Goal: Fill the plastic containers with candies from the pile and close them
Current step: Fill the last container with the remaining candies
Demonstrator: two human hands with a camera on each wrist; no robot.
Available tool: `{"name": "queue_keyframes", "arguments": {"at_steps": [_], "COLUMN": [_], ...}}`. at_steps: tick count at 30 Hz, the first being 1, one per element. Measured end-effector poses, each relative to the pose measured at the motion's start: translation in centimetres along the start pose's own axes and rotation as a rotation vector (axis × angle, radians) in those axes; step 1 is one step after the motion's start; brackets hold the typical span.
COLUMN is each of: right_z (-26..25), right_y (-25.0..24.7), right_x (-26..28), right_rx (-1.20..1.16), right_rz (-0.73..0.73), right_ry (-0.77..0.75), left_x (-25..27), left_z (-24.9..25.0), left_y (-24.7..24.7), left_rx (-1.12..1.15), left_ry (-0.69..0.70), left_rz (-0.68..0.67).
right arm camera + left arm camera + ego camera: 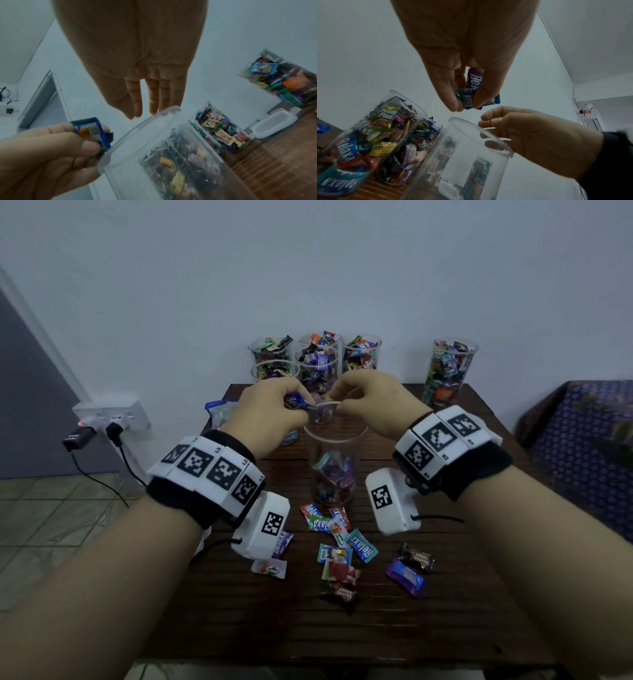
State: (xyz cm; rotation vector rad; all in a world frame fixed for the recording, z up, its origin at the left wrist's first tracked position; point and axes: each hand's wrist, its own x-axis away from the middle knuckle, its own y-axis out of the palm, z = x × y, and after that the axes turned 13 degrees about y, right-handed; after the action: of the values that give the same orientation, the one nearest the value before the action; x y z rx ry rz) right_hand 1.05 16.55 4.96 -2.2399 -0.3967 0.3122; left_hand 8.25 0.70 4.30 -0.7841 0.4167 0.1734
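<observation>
Above the middle of the counter (462,594), a clear plastic container (331,467) stands upright, about a third full of wrapped candies. The left hand (270,419) is held just over its mouth, its fingers (448,94) curled round a small bunch of candies (473,93), a purple Relaxa wrapper and a teal-and-blue one among them. The right hand (373,402) is set at the far side of the rim, which is pinched lightly between its fingertips (489,120) so that the container is steadied.

For a clean drop, the bunch is best brought squarely over the opening before it is released, since a crimped wrapper end could catch on the rim and spill outside. The steadying pinch should be kept light, because the tall, thin-walled container looks easily tipped. More loose candies (342,546) lie toward the near edge, so further handfuls are likely needed before closing. Filled containers (315,361) stand along the far edge.
</observation>
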Motion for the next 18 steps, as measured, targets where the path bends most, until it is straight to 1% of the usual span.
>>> {"name": "queue_keyframes", "arguments": {"at_steps": [2, 3, 4, 7, 8, 10, 15, 18], "right_z": [0.8, 1.3, 1.8, 3.4, 3.9, 4.5, 5.0, 5.2], "right_y": [0.3, 0.6, 0.9, 2.3, 2.8, 3.5, 4.7, 4.9], "right_x": [0.6, 0.9, 1.3, 1.8, 1.8, 1.9, 1.7, 1.7], "right_rx": [-0.055, -0.109, -0.186, -0.42, -0.439, -0.431, -0.496, -0.502], "right_rz": [0.087, 0.101, 0.08, -0.107, -0.143, -0.164, -0.134, -0.101], "right_ry": [-0.005, 0.003, 0.026, 0.146, 0.165, 0.171, 0.161, 0.154], "left_x": [-0.2, -0.3, -0.4, -0.8, -0.9, -1.0, -1.2, -0.8], "left_z": [0.0, 0.0, 0.1, 0.4, 0.6, 0.9, 0.2, -0.7], "left_y": [0.2, 0.4, 0.5, 1.0, 1.2, 1.5, 2.1, 2.5], "left_rx": [0.001, 0.001, -0.003, -0.01, -0.017, -0.066, -0.123, -0.078], "left_ry": [0.0, 0.005, 0.013, 0.035, 0.045, 0.071, 0.106, 0.059], "left_rz": [0.006, 0.012, 0.017, 0.013, 0.006, -0.011, 0.007, 0.054]}}
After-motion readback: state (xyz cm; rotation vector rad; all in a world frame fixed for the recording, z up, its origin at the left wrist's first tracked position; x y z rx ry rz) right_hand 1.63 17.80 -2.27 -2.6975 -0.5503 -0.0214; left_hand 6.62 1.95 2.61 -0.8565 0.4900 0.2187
